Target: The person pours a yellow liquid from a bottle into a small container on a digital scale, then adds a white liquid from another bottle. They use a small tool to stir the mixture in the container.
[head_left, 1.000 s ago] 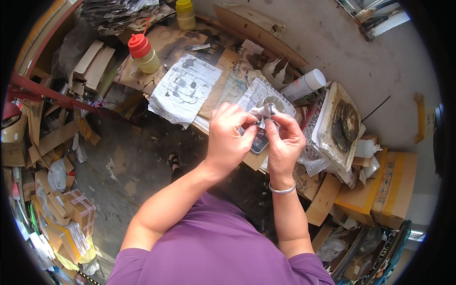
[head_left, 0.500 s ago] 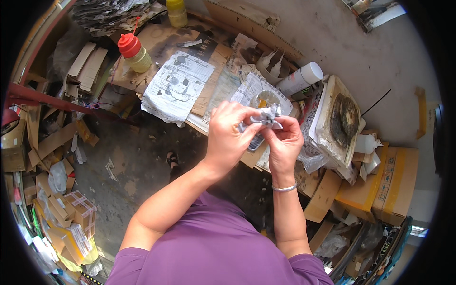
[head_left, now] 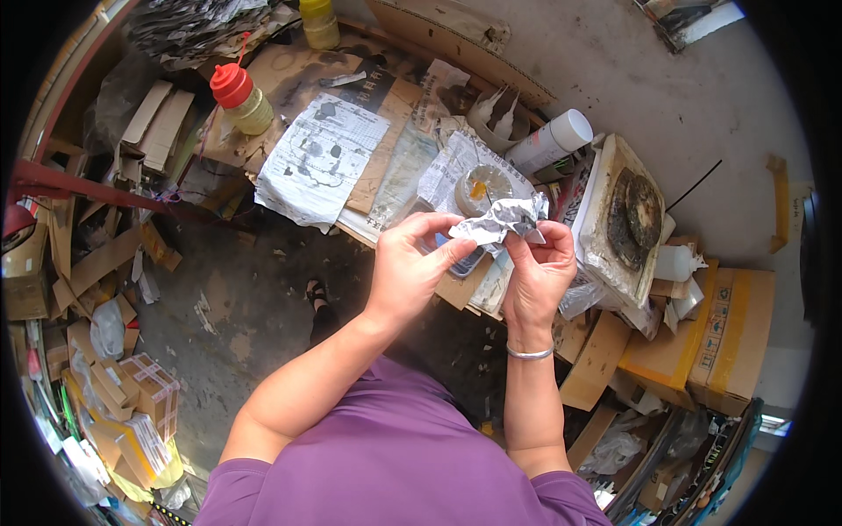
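Note:
A crumpled piece of grey-and-white paper (head_left: 502, 223) is stretched between my two hands, above the near edge of the bench. My left hand (head_left: 412, 267) pinches its left end between thumb and fingers. On the other end my right hand (head_left: 539, 267), with a silver bangle at the wrist, has thumb and fingers closed. Just beyond the paper stands a round clear tub (head_left: 481, 186) with something orange-yellow inside. A dark blue object (head_left: 461, 263), partly hidden, lies below my hands. To the left is a flat stained paper sheet (head_left: 323, 158).
A red-capped squeeze bottle (head_left: 248, 105) and a yellow bottle (head_left: 319, 24) stand at the back left. A white spray can (head_left: 553, 140) leans near a holder of white nozzle bottles. On the right are a hotplate (head_left: 627, 219) and cardboard boxes (head_left: 728, 329).
My hands have moved apart, and the crumpled paper, bunched up before, is now spread wider between them. The round tub shows more fully.

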The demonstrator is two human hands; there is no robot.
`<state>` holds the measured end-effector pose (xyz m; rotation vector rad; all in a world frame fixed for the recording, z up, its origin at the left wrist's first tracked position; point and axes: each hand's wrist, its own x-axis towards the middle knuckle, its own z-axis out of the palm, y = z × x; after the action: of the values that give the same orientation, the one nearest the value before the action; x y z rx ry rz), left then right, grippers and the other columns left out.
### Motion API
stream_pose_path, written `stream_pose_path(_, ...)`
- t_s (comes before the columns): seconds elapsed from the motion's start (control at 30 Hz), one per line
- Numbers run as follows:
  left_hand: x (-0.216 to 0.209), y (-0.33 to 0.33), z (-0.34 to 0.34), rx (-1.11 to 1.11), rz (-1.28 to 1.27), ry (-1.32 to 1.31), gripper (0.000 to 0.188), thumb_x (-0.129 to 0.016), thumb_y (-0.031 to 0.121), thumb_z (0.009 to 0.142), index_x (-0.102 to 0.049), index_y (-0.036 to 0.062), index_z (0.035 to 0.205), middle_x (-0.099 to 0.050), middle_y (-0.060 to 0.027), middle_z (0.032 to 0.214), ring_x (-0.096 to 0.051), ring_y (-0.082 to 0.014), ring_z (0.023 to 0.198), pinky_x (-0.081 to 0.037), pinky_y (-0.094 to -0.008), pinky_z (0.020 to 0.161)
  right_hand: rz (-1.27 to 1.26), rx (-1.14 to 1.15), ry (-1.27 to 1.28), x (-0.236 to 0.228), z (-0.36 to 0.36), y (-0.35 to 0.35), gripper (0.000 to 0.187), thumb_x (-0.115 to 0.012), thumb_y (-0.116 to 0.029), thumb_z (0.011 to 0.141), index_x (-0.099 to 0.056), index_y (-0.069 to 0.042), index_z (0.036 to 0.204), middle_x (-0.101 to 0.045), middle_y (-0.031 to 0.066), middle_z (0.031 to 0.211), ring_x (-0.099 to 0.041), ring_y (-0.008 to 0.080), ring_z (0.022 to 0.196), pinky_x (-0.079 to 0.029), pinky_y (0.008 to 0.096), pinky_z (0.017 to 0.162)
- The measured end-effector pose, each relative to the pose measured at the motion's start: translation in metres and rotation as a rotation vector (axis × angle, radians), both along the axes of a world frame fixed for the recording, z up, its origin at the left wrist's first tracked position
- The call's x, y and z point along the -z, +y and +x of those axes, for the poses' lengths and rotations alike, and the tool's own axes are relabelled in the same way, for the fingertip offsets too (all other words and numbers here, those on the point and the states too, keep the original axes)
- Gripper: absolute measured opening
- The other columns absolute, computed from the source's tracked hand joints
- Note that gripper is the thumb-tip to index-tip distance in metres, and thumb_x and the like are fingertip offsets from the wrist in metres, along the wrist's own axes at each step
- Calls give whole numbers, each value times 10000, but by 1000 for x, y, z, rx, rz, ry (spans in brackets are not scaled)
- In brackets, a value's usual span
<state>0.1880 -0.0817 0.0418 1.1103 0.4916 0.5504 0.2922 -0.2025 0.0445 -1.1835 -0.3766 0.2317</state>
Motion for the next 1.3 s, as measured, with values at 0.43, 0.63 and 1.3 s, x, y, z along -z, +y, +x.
stream_pose_path(0.43,35,-9,-5,70,27,76,235,-769,35,807,-703,-12,1028,-645,17,832,-516,-34,725,-428,-195,666,-298,69,-159,16,48,-29,217,-733,102,803,-628,34,980,-680,45,891,-647,106,817,-560,247,750)
stream_pose_path(0.63,68,9,-49,-1,66,274,245,-721,19,846,-684,-21,1086,-600,38,836,-471,-23,693,-415,-182,642,-682,206,-591,34,73,-1,180,-797,1,740,-649,4,844,-675,56,800,-640,133,721,-522,273,674)
stream_pose_path(1.3,113,40,-125,-249,23,409,240,-722,33,866,-677,-3,1099,-610,38,864,-514,-31,755,-445,-180,720,-1014,-53,-1167,14,79,38,206,-719,40,660,-557,-39,759,-587,128,750,-601,342,715,-485,428,636)
